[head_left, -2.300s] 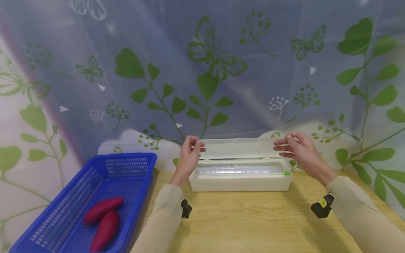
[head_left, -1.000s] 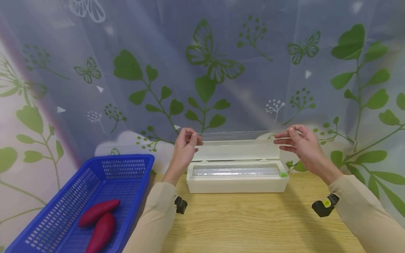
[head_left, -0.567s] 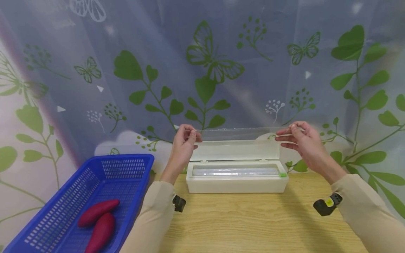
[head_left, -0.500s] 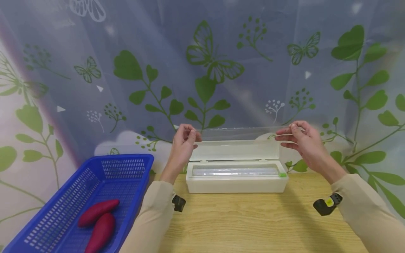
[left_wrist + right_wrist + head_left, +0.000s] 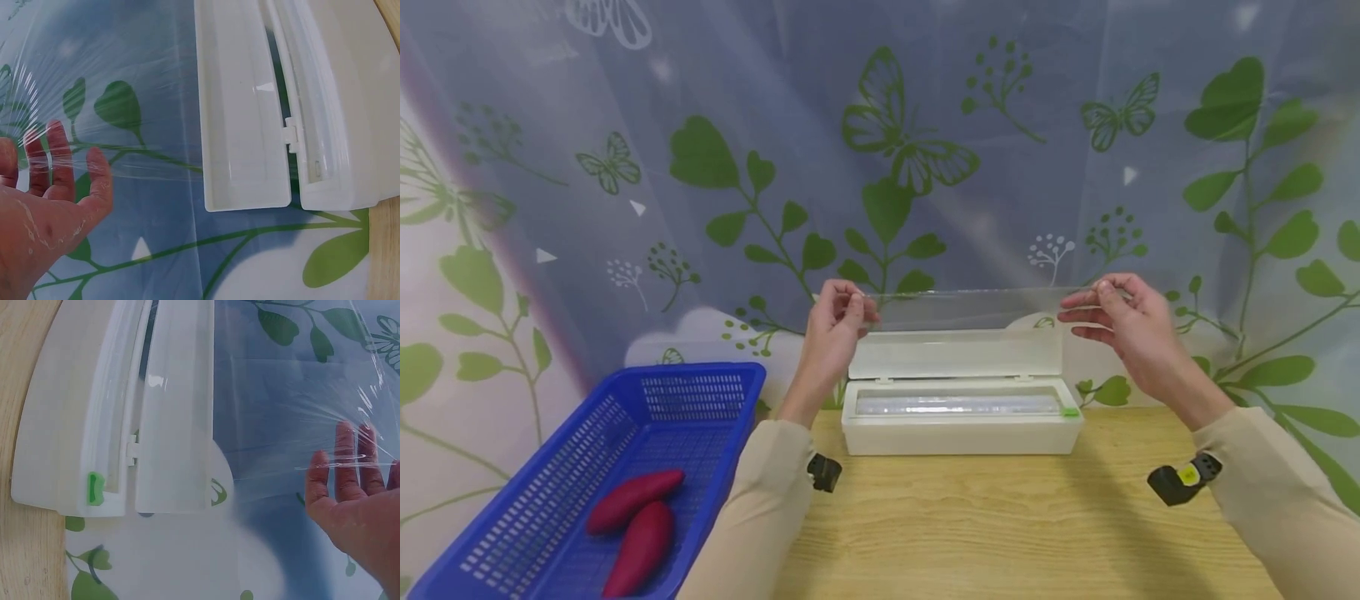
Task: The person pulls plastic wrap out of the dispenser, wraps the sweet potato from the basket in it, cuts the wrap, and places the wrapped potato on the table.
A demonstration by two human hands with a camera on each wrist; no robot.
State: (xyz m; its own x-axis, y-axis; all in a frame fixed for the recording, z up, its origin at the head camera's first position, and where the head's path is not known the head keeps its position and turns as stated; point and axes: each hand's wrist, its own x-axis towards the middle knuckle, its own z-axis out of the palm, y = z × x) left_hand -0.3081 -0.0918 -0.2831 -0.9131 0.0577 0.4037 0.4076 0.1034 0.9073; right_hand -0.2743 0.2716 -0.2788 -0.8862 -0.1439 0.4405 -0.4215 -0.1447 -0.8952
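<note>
A clear sheet of plastic wrap [image 5: 970, 308] stretches between my two hands above the raised lid of a white wrap dispenser [image 5: 962, 437]. My left hand [image 5: 835, 327] pinches one corner between thumb and forefinger, and my right hand [image 5: 1123, 321] pinches the other. In the left wrist view, creases in the film [image 5: 144, 81] fan out from the fingers. The right wrist view shows the film [image 5: 281, 419] running from the dispenser's lid to the fingertips. A roll of wrap [image 5: 955, 406] lies inside the dispenser, with a green slider [image 5: 1070, 412] at its right end.
On the left stands a blue plastic basket [image 5: 748, 433] holding two dark red sweet potatoes [image 5: 638, 542], one touching the other. A wooden table [image 5: 970, 525] lies under the dispenser. Behind it hangs a curtain [image 5: 1000, 167] printed with leaves and butterflies.
Both hands have risen and spread slightly apart, drawing more film up out of the dispenser. The film's top edge now stands well above the lid. Basket and sweet potatoes stay put.
</note>
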